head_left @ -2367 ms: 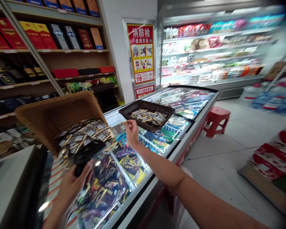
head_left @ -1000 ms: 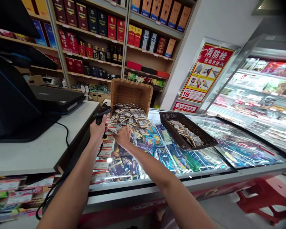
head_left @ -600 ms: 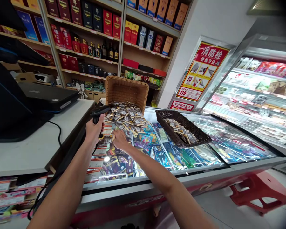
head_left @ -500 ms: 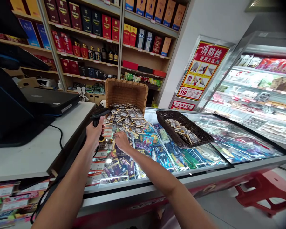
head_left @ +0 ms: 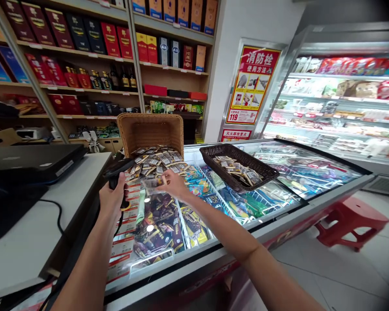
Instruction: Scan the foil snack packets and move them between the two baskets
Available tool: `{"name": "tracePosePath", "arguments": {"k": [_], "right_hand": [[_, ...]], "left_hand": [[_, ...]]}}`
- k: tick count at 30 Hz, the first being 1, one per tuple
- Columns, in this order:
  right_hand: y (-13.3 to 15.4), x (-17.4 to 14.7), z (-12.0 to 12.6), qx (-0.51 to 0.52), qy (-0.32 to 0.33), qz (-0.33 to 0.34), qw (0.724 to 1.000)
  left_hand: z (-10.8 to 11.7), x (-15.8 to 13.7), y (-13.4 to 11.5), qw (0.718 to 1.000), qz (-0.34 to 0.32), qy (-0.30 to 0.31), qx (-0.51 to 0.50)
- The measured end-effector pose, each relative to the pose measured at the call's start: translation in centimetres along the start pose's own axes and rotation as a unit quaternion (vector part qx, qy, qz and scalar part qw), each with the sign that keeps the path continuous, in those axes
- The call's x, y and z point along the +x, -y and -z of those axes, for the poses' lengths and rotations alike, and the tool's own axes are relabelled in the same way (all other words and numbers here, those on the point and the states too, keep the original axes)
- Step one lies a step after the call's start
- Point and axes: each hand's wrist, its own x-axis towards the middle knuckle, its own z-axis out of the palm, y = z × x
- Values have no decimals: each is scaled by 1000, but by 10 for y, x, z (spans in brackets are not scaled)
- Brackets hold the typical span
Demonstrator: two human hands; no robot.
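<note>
My left hand is closed around the handle of a black barcode scanner, whose head points right over the freezer's left edge. A small packet, smeared by motion, is pinched in the fingers of my right hand, just right of the scanner. Behind both hands, a heap of small packets spills out of a tan wicker basket tipped on its side. To the right, a dark brown wicker tray holds more of these packets.
Underneath is a glass-topped chest freezer full of frozen goods in wire baskets. A counter with a black device stands at left. Shelves of boxed bottles rise behind, and a red stool sits at right.
My right hand has lifted from the glass beside the scanner and shifted right, with a packet now showing in its fingers. The view has turned to the right; my left hand keeps the scanner.
</note>
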Motion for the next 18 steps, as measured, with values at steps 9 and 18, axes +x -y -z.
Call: {"name": "tracePosePath", "arguments": {"k": [9,18], "right_hand": [[-34,9,85,346,-289,-82,889],[-37,9,101,372,-336,-79,862]], "left_hand": [[-8,-18,13,949,-8,271,161],[-20,-47,13,912,-47,336,232]]}}
